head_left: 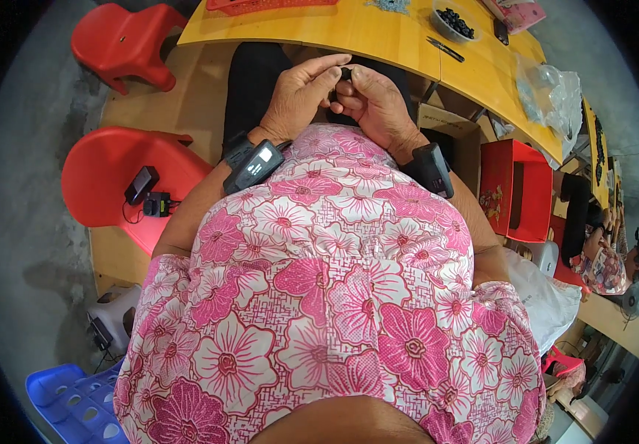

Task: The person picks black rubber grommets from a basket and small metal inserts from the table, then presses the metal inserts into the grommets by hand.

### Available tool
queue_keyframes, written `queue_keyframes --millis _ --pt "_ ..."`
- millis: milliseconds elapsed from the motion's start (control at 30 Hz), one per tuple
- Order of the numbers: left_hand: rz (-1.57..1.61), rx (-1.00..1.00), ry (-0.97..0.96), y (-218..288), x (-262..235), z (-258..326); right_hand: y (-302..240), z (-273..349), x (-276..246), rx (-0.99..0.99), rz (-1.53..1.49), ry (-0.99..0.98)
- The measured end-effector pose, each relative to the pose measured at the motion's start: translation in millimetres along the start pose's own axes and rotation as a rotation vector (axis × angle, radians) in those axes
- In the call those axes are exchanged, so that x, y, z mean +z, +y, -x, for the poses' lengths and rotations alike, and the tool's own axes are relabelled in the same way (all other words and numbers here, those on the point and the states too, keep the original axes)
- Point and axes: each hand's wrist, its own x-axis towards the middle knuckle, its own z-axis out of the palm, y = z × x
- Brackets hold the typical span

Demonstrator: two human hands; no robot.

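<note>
Both of my hands meet in front of me, over my lap and just short of the yellow table's (378,41) near edge. Between the fingertips is a small black piece (346,74), mostly hidden, so its exact kind does not show. My left hand (301,95) pinches it with thumb and forefinger. My right hand (376,103) has its thumb and curled fingers closed on the other side of it. On the table, a clear bowl (438,28) holds several small black pieces. A black pen-like tool (446,49) lies near that bowl.
A red basket (275,6) and a clear plastic bag (552,100) are on the table. Red stools (123,44) stand at left, one bearing small black devices (158,204). A red box (515,189) and white bag (545,296) are at right. Another person (606,259) sits farther right.
</note>
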Motion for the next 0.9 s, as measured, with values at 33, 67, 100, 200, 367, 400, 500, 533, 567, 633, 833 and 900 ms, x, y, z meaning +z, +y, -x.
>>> queue_keyframes --millis 33,67,100,200,367,400,500,533,567,633,833,900 --pt "-0.028 -0.006 -0.009 0.7 0.0 0.5 0.9 0.0 -0.4 -0.019 0.042 -0.018" --pt "-0.056 -0.012 -0.019 1.6 0.2 1.1 0.8 0.6 0.2 -0.019 0.042 -0.018" --pt "-0.056 -0.012 -0.019 3.2 2.0 2.0 -0.1 1.7 2.0 -0.022 0.087 0.005" --pt "-0.094 0.048 -0.041 4.1 5.6 4.0 -1.8 4.2 5.8 -0.027 0.137 0.033" --pt "-0.074 0.023 -0.001 -1.1 5.6 5.1 -3.0 6.3 8.2 0.020 0.071 0.046" --pt "-0.073 0.023 -0.002 -0.6 5.8 4.9 -2.4 4.9 2.2 0.063 -0.024 0.041" --pt "-0.121 0.049 0.010 1.0 5.6 3.6 -3.1 3.1 -0.7 0.142 -0.203 0.033" --pt "-0.149 0.051 0.029 1.2 5.8 3.6 -3.7 2.7 -0.5 0.182 -0.284 0.027" --pt "-0.177 0.053 0.047 1.5 5.8 3.6 -3.8 2.5 -0.8 0.181 -0.285 0.027" --pt "-0.174 0.034 0.045 5.0 6.1 3.4 -4.3 2.2 -1.4 0.196 -0.346 -0.011" --pt "-0.171 0.028 0.058 5.7 7.8 2.2 -2.7 2.4 -4.2 0.208 -0.361 0.000" --pt "-0.170 0.006 0.059 4.1 7.9 1.4 -3.3 2.6 -4.2 0.208 -0.351 0.010"
